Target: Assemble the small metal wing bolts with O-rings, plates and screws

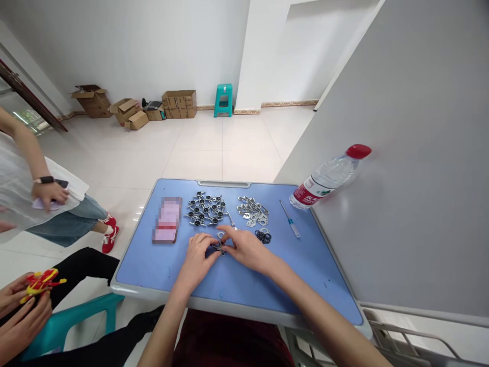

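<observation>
Head view: assembly of small metal hardware on a blue-topped bench (244, 290); clock directions are taken from the workpiece, with 12 o'clock towards the far edge. The workpiece, a small metal fitting (219, 248), lies between the fingertips of the two hands, close to the near edge of the bench. The left hand (199, 253) pinches it from 9 o'clock, the right hand (247, 247) from 3 o'clock; the fingers conceal most of it, so its exact make-up cannot be told. Just beyond it, at 12 o'clock, lies one loose flat plate (220, 235).

Supplies are sorted by kind. At 11 o'clock: a cluster of black-centred metal fittings (206, 209). At 1 o'clock: a pile of silver levers (250, 205), with holed flat plates (262, 219) at 2 o'clock. Nearer 3 o'clock: black rings (263, 236). Further out, at 2 o'clock: a screwdriver (291, 221) with a clear-and-blue handle, and beyond it a red-capped water bottle (324, 178). At 10 o'clock: a smartphone (168, 220), its screen pixelated.

The step in hand appears to be the joining or aligning of parts on a single fitting. The next move would call for a steady left-hand hold and fine right-hand fingertip adjustment, with the holes kept in line.
</observation>
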The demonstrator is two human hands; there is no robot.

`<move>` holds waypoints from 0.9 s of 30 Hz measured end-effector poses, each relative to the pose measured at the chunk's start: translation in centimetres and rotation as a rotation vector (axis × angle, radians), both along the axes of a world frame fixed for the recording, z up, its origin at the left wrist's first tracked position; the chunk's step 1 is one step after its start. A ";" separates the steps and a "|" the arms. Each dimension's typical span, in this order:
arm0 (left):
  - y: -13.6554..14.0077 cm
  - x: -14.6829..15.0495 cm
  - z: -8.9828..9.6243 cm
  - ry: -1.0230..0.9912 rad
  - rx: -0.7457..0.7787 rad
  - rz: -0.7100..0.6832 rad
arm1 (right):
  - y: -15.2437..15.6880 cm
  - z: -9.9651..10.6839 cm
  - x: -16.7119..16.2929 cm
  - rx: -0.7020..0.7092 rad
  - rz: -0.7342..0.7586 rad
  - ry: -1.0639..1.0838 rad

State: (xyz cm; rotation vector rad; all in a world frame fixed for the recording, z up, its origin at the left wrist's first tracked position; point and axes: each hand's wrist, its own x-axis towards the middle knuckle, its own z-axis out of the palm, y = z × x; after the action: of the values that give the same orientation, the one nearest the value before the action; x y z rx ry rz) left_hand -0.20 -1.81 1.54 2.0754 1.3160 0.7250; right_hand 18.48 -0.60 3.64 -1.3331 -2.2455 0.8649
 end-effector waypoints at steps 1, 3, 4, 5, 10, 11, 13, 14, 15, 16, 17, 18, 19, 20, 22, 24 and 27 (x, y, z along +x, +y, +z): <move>0.0 0.0 0.0 -0.002 -0.004 -0.001 | -0.2 -0.1 0.0 0.040 0.006 -0.023; 0.0 0.0 0.1 -0.006 -0.008 -0.003 | -0.5 -0.3 0.0 0.115 0.023 -0.071; -0.1 0.0 0.2 -0.007 -0.010 -0.002 | -0.7 -0.3 0.1 0.143 0.035 -0.091; -0.1 0.1 0.2 -0.006 -0.013 0.000 | -0.8 -0.4 0.2 0.165 0.046 -0.102; -0.1 0.1 -0.1 -0.003 -0.011 0.013 | -1.4 -0.3 1.2 0.240 0.016 -0.094; -0.1 0.1 -0.1 -0.002 -0.004 0.015 | -1.5 -0.3 1.4 0.258 0.009 -0.104; -0.1 0.1 -0.2 0.006 0.015 0.016 | -1.7 -0.4 1.8 0.301 0.009 -0.134; -0.1 0.1 -0.2 0.012 0.026 0.014 | -1.9 -0.5 1.9 0.325 0.013 -0.152; -0.1 0.1 -0.2 0.018 0.037 0.012 | -2.0 -0.7 1.9 0.346 0.018 -0.171; -0.2 0.1 -0.2 0.025 0.048 0.008 | -2.2 -0.9 1.9 0.364 0.023 -0.191; -0.2 0.1 -0.2 0.032 0.060 0.006 | -2.3 -1.1 1.8 0.379 0.026 -0.213; -0.2 0.1 -0.2 0.039 0.069 0.004 | -2.4 -1.2 1.8 0.391 0.028 -0.235; -0.2 0.1 -0.3 0.046 0.078 0.003 | -2.6 -1.4 1.7 0.399 0.029 -0.256; -0.2 0.1 -0.3 0.053 0.085 0.002 | -2.6 -1.6 1.6 0.405 0.030 -0.274; -0.1 0.1 -0.5 0.063 0.098 0.001 | -2.7 -1.8 1.4 0.408 0.024 -0.301; 0.0 0.0 -0.7 0.070 0.105 0.001 | -2.8 -1.9 1.3 0.406 0.015 -0.312; 0.1 -0.1 -0.9 0.066 0.097 0.000 | -2.8 -2.0 1.3 0.404 0.006 -0.298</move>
State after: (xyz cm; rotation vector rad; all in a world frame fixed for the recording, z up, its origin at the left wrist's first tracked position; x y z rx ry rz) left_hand -0.28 -1.75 0.64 2.1925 1.3408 0.7396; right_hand 19.74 -3.36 1.61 -1.3250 -2.4720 0.1978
